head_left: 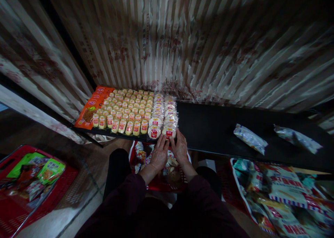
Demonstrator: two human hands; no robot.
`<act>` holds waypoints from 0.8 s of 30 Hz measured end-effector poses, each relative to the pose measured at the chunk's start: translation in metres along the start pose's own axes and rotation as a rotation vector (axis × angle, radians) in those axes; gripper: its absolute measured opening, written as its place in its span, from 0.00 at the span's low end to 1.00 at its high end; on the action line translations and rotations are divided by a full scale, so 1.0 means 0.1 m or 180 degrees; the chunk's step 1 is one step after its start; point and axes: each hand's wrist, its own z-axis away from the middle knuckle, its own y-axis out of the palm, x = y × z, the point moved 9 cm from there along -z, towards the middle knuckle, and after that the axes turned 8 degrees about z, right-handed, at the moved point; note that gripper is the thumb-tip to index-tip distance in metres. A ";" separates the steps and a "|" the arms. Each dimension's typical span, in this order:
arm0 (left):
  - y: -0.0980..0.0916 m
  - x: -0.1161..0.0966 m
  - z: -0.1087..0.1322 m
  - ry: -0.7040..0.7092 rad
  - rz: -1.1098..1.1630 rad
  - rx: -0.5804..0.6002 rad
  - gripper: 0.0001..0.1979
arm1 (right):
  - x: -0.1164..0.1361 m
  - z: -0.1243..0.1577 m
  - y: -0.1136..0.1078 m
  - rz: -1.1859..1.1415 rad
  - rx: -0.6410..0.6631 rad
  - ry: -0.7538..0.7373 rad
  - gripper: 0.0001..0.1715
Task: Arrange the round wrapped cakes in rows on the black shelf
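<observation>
My left hand (158,154) and my right hand (180,148) met at the round white biscuit packet (171,129) in clear film with a red label, fronting the rightmost column on the long black table (206,126). My fingertips bent about its near edge; whether they pinched it, I couldn't tell. Light, even pressure seemed best, lining it up with the neighbouring white-packet column (155,124) without cracking the contents.

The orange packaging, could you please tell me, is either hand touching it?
No, the left hand and right hand are at the round packets instead.
</observation>
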 end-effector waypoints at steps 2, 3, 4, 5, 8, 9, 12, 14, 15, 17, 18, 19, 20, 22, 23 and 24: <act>0.01 0.01 0.00 0.0007 0.0058 -0.0031 0.28 | 0.01 0.00 0.00 0.0011 0.0003 -0.0025 0.33; 0.01 0.01 0.00 0.0019 0.0088 -0.0045 0.28 | 0.01 0.00 0.01 0.0019 0.0011 -0.0041 0.33; 0.01 0.01 0.01 0.0029 0.0114 -0.0058 0.29 | 0.01 0.00 0.01 0.0031 0.0020 -0.0055 0.33; 0.01 0.01 0.01 0.0036 0.0136 -0.0067 0.29 | 0.01 0.00 0.01 0.0047 0.0029 -0.0064 0.33; 0.00 0.00 0.01 0.0019 0.0184 -0.0056 0.28 | 0.00 0.01 0.01 0.0113 0.0043 -0.0049 0.33; 0.00 0.00 0.01 0.0007 0.0195 -0.0049 0.28 | 0.00 0.01 0.02 0.0129 0.0047 -0.0047 0.33; -0.02 -0.02 0.02 0.0011 0.0199 -0.0029 0.28 | 0.01 0.02 0.02 0.0137 0.0042 -0.0077 0.33; -0.02 -0.03 0.03 0.0036 0.0178 -0.0014 0.28 | 0.01 0.02 0.03 0.0131 0.0032 -0.0079 0.32; -0.02 -0.03 0.03 0.0049 0.0163 -0.0006 0.27 | 0.01 0.02 0.03 0.0133 0.0028 -0.0064 0.32; -0.02 -0.02 0.04 0.0057 0.0131 -0.0005 0.27 | 0.00 0.02 0.04 0.0130 0.0054 -0.0040 0.32; -0.02 -0.02 0.04 0.0057 0.0115 -0.0009 0.27 | 0.00 0.02 0.04 0.0120 0.0074 -0.0037 0.32; -0.02 -0.02 0.04 0.0061 0.0104 -0.0016 0.27 | 0.01 0.02 0.04 0.0101 0.0086 -0.0036 0.32; -0.03 -0.02 0.04 0.0067 0.0099 -0.0021 0.27 | 0.01 0.02 0.04 0.0074 0.0088 -0.0039 0.32; -0.03 -0.02 0.05 0.0088 0.0113 -0.0023 0.27 | 0.02 0.03 0.02 0.0009 0.0055 -0.0052 0.33; -0.04 -0.02 0.06 0.0094 0.0126 -0.0026 0.27 | 0.02 0.04 0.00 -0.0022 0.0022 -0.0057 0.33; -0.05 -0.02 0.06 0.0094 0.0138 -0.0030 0.27 | 0.03 0.04 -0.01 -0.0047 -0.0010 -0.0062 0.33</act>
